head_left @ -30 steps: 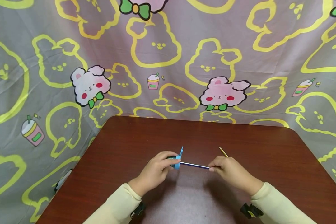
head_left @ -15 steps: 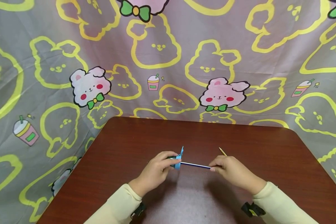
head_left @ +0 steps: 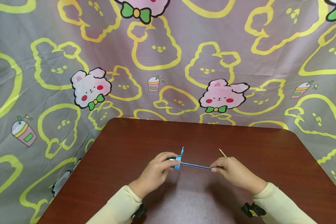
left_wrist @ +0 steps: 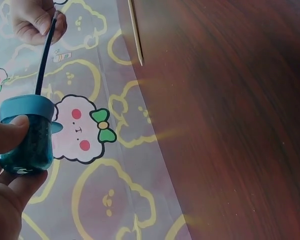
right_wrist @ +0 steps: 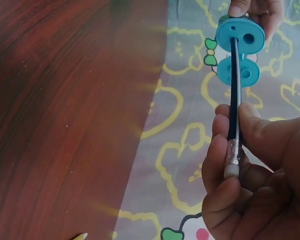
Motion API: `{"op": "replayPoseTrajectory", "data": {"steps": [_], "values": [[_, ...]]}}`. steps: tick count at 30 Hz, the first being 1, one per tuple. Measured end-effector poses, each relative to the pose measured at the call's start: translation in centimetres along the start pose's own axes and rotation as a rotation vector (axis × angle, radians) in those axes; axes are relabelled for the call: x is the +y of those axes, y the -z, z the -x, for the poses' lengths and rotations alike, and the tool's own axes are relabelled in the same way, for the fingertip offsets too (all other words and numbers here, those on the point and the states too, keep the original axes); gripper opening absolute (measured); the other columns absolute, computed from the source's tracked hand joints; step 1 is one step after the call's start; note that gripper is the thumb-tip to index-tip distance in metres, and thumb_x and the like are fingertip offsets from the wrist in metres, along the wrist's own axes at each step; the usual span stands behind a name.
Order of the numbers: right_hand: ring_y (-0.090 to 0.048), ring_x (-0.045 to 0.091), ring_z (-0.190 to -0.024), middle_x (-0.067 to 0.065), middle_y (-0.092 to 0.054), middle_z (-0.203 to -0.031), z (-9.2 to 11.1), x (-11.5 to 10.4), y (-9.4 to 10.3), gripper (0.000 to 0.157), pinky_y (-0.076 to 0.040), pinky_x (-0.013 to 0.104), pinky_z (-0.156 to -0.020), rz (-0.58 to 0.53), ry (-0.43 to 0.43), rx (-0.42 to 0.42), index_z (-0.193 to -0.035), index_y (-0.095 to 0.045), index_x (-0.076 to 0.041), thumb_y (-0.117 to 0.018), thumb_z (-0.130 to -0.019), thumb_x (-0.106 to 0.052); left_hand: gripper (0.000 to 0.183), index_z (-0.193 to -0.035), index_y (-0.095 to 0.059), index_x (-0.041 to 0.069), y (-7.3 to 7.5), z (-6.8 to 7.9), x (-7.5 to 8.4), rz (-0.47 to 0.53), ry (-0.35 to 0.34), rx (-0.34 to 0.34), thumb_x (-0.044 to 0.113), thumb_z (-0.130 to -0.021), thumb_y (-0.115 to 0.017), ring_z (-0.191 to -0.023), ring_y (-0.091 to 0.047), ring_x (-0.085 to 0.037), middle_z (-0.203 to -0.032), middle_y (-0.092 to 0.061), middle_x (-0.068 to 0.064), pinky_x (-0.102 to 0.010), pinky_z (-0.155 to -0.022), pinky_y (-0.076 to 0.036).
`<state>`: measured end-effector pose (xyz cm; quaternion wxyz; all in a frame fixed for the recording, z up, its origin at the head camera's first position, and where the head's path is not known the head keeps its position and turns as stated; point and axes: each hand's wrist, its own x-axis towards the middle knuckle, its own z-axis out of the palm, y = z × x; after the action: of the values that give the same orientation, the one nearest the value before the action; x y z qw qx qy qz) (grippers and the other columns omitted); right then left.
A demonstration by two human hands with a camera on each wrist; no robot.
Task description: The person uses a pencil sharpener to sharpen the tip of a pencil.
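My left hand (head_left: 154, 169) holds a blue pencil sharpener (left_wrist: 27, 145) with a clear, dark-tinted shavings container. Its flip lid (right_wrist: 238, 71) hangs open, and two holes of different size show in the top. A dark blue and white striped pencil (right_wrist: 234, 100) has its front end in the smaller hole; the point is hidden inside. With thumb and fingers my right hand (head_left: 235, 172) pinches that pencil near its metal band and white eraser (right_wrist: 232, 170). Sharpener and pencil are held above the table in line with each other.
A second, yellowish pencil (head_left: 222, 152) lies on the brown wooden table (head_left: 145, 133) just beyond my right hand, partly covered by it in the head view. Patterned cloth (head_left: 179, 56) hangs behind the table and along its sides.
The striped pencil has turned slightly: its white stripe shows less and more blue faces the head camera. Both hands stay almost in place, and the head view has tipped up a little.
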<state>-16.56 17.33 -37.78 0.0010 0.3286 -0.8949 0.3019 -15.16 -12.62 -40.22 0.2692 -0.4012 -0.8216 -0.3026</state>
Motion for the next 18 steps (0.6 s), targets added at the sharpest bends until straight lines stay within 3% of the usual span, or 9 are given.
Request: {"op": "replayPoseTrajectory", "data": {"steps": [5, 12, 18], "values": [[-0.063, 0.004, -0.077, -0.001, -0.071, -0.087, 0.16, 0.21, 0.17, 0.008, -0.054, 0.023, -0.065, -0.039, -0.058, -0.029, -0.091, -0.074, -0.006, -0.067, -0.088, -0.007, 0.045, -0.108, -0.072, 0.011, 0.24, 0.00, 0.03, 0.014, 0.018, 0.008, -0.016, -0.073, -0.073, -0.108, -0.059, -0.023, -0.115, -0.063, -0.008, -0.024, -0.085, -0.052], [-0.060, 0.002, -0.074, -0.001, -0.071, -0.085, 0.09, 0.34, 0.31, 0.006, -0.052, 0.023, -0.063, -0.053, -0.069, -0.005, -0.091, -0.074, -0.007, -0.069, -0.087, -0.007, 0.041, -0.108, -0.072, 0.007, 0.26, -0.25, -0.03, 0.040, 0.063, 0.029, -0.012, -0.073, -0.076, -0.106, -0.060, -0.025, -0.115, -0.063, -0.010, -0.025, -0.083, -0.053], [-0.058, 0.003, -0.072, -0.002, -0.070, -0.085, 0.25, 0.28, 0.58, 0.006, -0.050, 0.022, -0.061, -0.070, -0.091, -0.003, -0.092, -0.073, -0.007, -0.069, -0.088, -0.009, 0.041, -0.110, -0.072, 0.005, 0.24, -0.35, 0.11, 0.149, 0.146, 0.059, -0.012, -0.072, -0.077, -0.102, -0.062, -0.027, -0.115, -0.063, -0.011, -0.021, -0.072, -0.056]]}}
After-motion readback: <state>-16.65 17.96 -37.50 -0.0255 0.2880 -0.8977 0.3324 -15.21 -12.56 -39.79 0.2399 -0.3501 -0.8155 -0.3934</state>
